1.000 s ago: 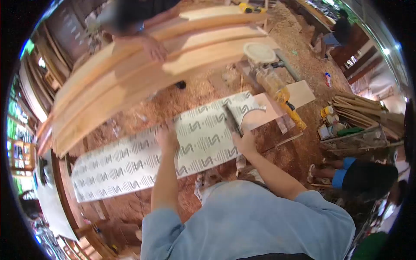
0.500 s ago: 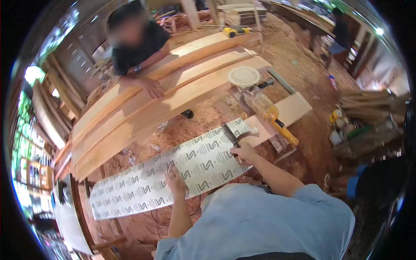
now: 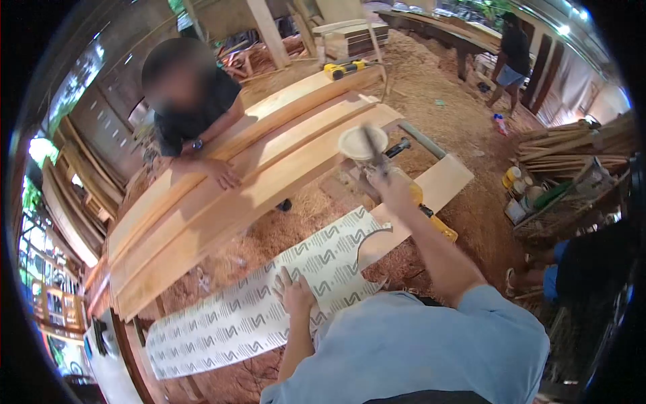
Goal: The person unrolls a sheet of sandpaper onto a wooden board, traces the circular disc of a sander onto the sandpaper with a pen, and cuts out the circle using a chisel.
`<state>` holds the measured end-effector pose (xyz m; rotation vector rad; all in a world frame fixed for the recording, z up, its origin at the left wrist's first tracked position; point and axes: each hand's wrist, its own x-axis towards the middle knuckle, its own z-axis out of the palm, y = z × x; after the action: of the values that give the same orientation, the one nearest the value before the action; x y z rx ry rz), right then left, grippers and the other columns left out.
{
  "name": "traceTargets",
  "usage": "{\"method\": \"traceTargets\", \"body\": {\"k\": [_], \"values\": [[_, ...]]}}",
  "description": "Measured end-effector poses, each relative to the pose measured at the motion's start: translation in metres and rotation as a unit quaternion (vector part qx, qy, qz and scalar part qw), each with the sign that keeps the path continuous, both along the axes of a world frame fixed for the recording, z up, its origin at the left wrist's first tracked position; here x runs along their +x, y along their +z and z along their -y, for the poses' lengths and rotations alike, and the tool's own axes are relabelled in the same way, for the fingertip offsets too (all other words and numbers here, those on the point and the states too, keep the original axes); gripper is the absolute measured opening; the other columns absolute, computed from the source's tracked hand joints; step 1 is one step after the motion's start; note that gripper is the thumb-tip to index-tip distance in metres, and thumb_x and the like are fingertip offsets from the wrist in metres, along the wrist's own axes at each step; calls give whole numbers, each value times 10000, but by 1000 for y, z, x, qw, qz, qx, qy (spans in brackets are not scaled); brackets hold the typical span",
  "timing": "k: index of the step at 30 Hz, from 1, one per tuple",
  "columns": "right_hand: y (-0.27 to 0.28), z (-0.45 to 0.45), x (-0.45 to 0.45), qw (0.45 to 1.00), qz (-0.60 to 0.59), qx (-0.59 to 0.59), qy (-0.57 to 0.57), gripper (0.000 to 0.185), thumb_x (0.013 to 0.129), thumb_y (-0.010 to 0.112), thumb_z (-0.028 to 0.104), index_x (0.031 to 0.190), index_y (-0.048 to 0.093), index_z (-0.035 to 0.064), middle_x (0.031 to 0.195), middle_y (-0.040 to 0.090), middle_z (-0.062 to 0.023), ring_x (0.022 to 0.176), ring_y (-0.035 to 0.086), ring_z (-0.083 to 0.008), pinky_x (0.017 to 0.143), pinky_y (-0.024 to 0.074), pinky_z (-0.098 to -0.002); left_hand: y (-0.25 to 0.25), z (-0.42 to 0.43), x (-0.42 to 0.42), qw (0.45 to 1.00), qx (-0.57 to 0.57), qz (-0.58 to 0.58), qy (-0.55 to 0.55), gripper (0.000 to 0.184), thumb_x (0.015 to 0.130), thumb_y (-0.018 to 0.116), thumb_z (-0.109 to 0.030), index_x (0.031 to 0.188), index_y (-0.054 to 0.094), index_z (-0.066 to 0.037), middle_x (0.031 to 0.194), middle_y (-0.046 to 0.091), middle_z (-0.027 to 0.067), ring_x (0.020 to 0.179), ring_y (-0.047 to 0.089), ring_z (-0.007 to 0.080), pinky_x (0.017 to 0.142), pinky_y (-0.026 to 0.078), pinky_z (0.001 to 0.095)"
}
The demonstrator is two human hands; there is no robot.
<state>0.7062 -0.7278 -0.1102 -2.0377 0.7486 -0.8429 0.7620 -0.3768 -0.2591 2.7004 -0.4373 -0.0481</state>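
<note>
A long white sheet (image 3: pixel 249 316) printed with repeated dark marks lies lengthwise in front of me, its right end curling along a dark curved edge. My left hand (image 3: pixel 295 294) rests on the sheet with its fingers spread. Raised beyond the sheet's right end, my right hand (image 3: pixel 389 188) grips a long, dark, narrow tool (image 3: pixel 372 143), smeared by motion; its exact kind is unclear. Behind that hand, partly hidden, is a yellow power tool (image 3: pixel 441 226) with a pale round disc (image 3: pixel 363 142). A light board (image 3: pixel 444 180) extends under the tool.
Several long wooden planks (image 3: pixel 269 175) lie across the far side, where a person in a dark shirt (image 3: pixel 202 101) leans with a hand on them. Another yellow power tool (image 3: pixel 346 69) sits at their far end. Stacked wood (image 3: pixel 572 145) and containers stand at right; a person (image 3: pixel 513 57) stands farther back.
My right hand has lifted the dark tool off the sheet's right end, up and away. My left hand has flattened and spread on the sheet. The sheet's right end now curls.
</note>
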Motion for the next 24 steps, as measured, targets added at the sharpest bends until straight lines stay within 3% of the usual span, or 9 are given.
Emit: {"method": "traceTargets", "body": {"k": [1,2,4,9,11,15,20,22,24], "values": [[1,53,18,998,23,26,-52,441,966,567,418,986,619,-19,784,657,-232,763,657,-396,705,481,-490,6,1,2,1000,10,-11,-12,555,1020,381,-392,1138,726,26,1594,370,100,1474,290,382,1215,106,561],[101,47,4,988,-65,107,-86,466,952,566,446,980,609,-17,779,642,-202,698,637,-338,663,478,-462,9,1,4,999,21,-23,-22,565,1016,375,-398,1127,732,25,1604,351,100,1484,266,384,1215,88,567],[140,107,17,986,30,117,-118,351,976,569,365,789,589,69,589,503,-52,509,487,-168,494,368,-373,5,0,23,999,40,-14,-23,566,1018,369,-398,1122,734,22,1606,347,98,1483,266,381,1214,93,566],[217,193,26,968,218,61,-109,294,991,596,321,1168,640,91,606,439,8,487,415,-125,476,349,-338,0,8,59,999,42,-11,-2,568,1028,348,-392,1107,732,18,1566,410,102,1438,344,376,1196,138,570],[232,211,17,950,225,192,-101,374,1022,547,298,1357,585,135,613,385,43,474,361,-106,478,345,-329,2,12,69,998,42,-30,20,571,1034,333,-398,1130,720,11,1475,511,119,1383,417,368,1170,180,582],[238,234,7,942,234,219,-100,379,1060,461,302,1434,498,250,595,344,57,467,338,-103,454,323,-324,13,14,76,995,48,-90,-10,566,1039,322,-412,1178,710,-24,1395,577,133,1358,450,359,1156,193,588],[225,211,2,942,262,202,-62,279,1052,468,355,1264,558,197,585,346,49,436,315,-104,436,323,-309,16,12,70,999,38,-36,11,529,1035,325,-386,1140,706,-34,1223,669,167,1234,556,398,1132,257,601],[209,172,4,936,213,279,-32,299,1036,498,372,1200,604,145,602,391,32,436,335,-102,436,333,-293,-63,2,96,998,27,14,-54,529,1024,331,-409,1121,713,-56,1230,676,156,1225,570,396,1138,247,601],[149,96,-13,952,102,287,16,293,1030,512,366,1141,632,123,634,441,19,468,384,-104,446,341,-282,-11,2,89,986,87,-140,-30,491,1032,314,-420,1304,653,-193,1402,585,105,1359,469,346,1168,174,622]]}}
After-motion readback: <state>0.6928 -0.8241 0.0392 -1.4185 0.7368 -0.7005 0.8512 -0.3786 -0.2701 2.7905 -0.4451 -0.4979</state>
